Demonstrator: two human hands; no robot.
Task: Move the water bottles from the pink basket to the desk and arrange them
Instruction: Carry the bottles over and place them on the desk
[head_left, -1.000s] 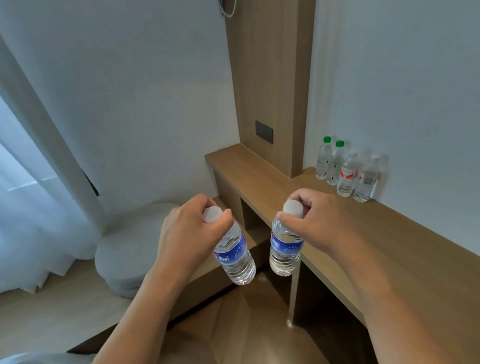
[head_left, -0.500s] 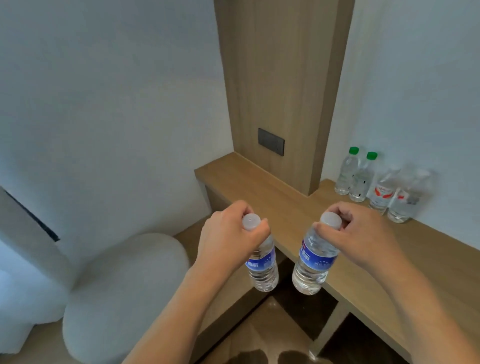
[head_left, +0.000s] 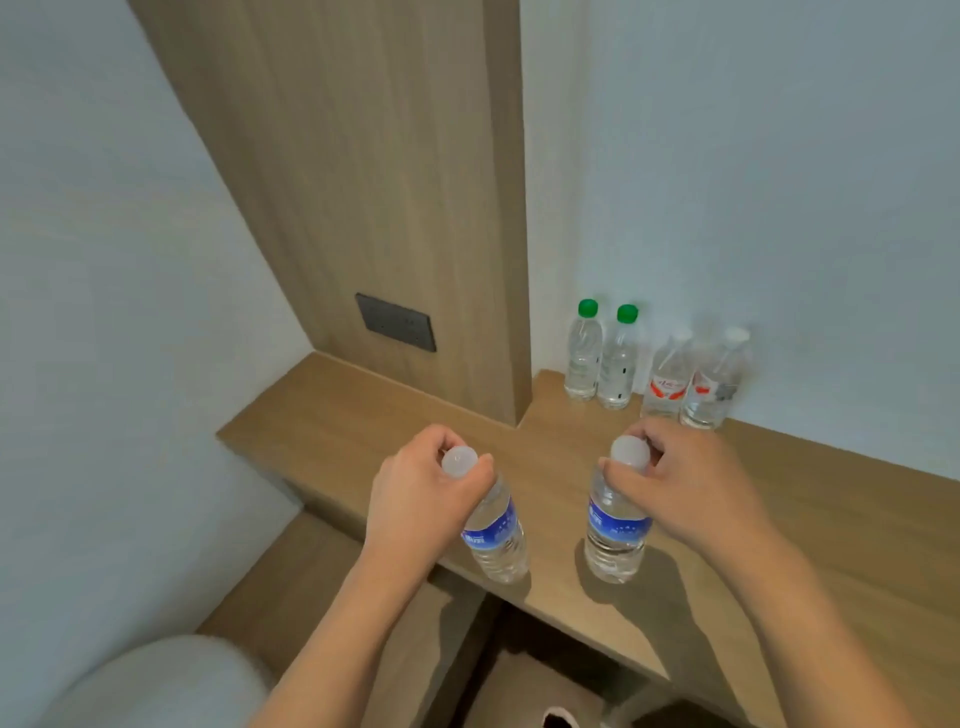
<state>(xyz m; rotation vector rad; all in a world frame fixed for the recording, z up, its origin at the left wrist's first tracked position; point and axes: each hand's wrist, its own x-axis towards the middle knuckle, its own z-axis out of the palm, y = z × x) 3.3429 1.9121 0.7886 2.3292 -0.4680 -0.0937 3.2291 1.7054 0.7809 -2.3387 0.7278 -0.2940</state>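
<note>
left hand, right hand, both hands curled, forearms extended forward

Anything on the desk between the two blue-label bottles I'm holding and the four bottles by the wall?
Nothing: the head view shows bare desk between the held bottles and the row by the wall.

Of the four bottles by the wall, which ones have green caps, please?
The two clear plastic bottles nearest the wooden pillar; the other two have red labels and pale caps.
</note>
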